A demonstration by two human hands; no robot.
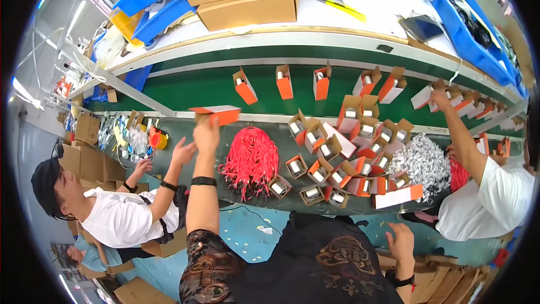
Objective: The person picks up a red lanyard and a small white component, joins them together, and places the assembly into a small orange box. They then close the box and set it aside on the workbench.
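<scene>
My left hand (207, 134) is raised in front of me, its fingers closed around a small orange-and-white box (225, 115) at the near edge of the green conveyor belt (188, 87). Low on the right, my right hand (400, 241) hangs off the table edge with fingers apart and nothing visible in it. Nearest to it is an orange-and-white box (398, 196) lying on its side. Many open boxes (339, 178) with white cylindrical items inside crowd the dark table. Left of them is a heap of red straps (251, 157); to their right, a pile of silvery packets (421, 163).
Open boxes (284, 83) stand spaced along the belt. At left, a person in a white shirt (125, 218) holds both hands near my left arm. Another person's hand (441, 99) touches boxes at far right. A shelf (259, 39) with cartons and blue bins overhangs the belt.
</scene>
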